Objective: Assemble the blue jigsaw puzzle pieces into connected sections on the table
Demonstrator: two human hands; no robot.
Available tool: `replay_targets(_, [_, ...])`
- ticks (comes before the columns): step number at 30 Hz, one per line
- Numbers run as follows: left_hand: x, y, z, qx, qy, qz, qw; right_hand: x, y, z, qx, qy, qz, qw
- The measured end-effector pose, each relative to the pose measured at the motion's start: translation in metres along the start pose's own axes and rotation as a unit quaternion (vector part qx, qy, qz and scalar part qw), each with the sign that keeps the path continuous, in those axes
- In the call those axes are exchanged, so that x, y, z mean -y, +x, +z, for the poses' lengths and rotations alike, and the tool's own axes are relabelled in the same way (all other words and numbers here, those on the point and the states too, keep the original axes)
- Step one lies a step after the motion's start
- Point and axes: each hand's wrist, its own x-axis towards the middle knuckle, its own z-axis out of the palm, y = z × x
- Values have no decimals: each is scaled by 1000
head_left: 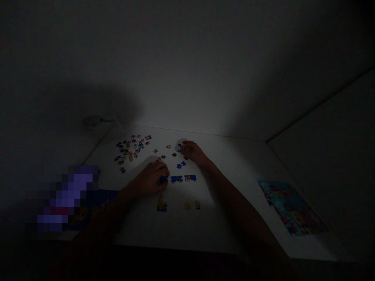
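Observation:
In dim light, my left hand (152,177) rests low over the white table, fingers curled at a dark blue jigsaw piece (163,178). It covers part of that piece, so whether it grips or only touches it is unclear. Right of it lie joined blue pieces (176,179) and another joined blue strip (190,178). Farther off, my right hand (193,152) has its fingers bent down among loose blue jigsaw pieces (179,166); its fingertips are at a small blue piece (179,150). Nearer me are a yellow-and-blue joined section (161,203) and yellowish pieces (197,204).
Many loose jigsaw pieces (129,150) spread over the table's far left. A colourful, partly assembled puzzle (293,207) lies at the right. Left of my forearm is a blue picture sheet (102,199), beside a pixelated purple patch. Pale walls (187,97) border the table (234,171).

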Motion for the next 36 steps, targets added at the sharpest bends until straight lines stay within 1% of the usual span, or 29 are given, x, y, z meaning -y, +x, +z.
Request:
replay_targets(4, [0, 0, 1, -8, -3, 3, 1000, 4, -3, -4, 22, 91, 1, 996])
replay_targets(7, [-1, 0, -1, -6, -8, 3, 1000, 6, -5, -4, 14, 166, 14, 986])
replay_targets(12, [0, 0, -1, -3, -1, 0, 1000, 9, -5, -4, -13, 185, 45, 982])
replay_targets(14, [1, 0, 0, -1, 1, 4, 1000, 11, -4, -4, -21, 186, 47, 981])
replay_targets(16, [3, 0, 1, -1, 1, 5, 1000, 17, -5, -5, -16, 185, 42, 982])
replay_targets(18, [3, 0, 1, -1, 0, 1, 1000, 27, -7, -6, 27, 176, 31, 984])
replay_targets(20, [2, 0, 0, 1, -1, -6, 1000, 40, -10, -7, 104, 159, 9, 982])
replay_targets(23, [0, -1, -3, 5, -6, -12, 1000, 60, -16, -5, 237, 116, -21, 964])
replay_targets(24, [-1, -1, -4, 8, -7, -11, 1000, 66, -18, -4, 272, 99, -27, 957])
replay_targets(26, [-1, -1, -5, 14, -8, -9, 1000, 76, -23, 2, 317, 67, -39, 945])
replay_targets(28, [0, -1, -5, 16, -5, -9, 1000, 81, -27, 9, 339, 45, -44, 939])
replay_targets(31, [2, -2, -4, 11, -8, -14, 1000, 81, -30, 18, 358, 38, -32, 932])
replay_targets(36, [5, -3, -1, 11, -19, -17, 1000, 77, -30, 22, 365, 34, -7, 930])
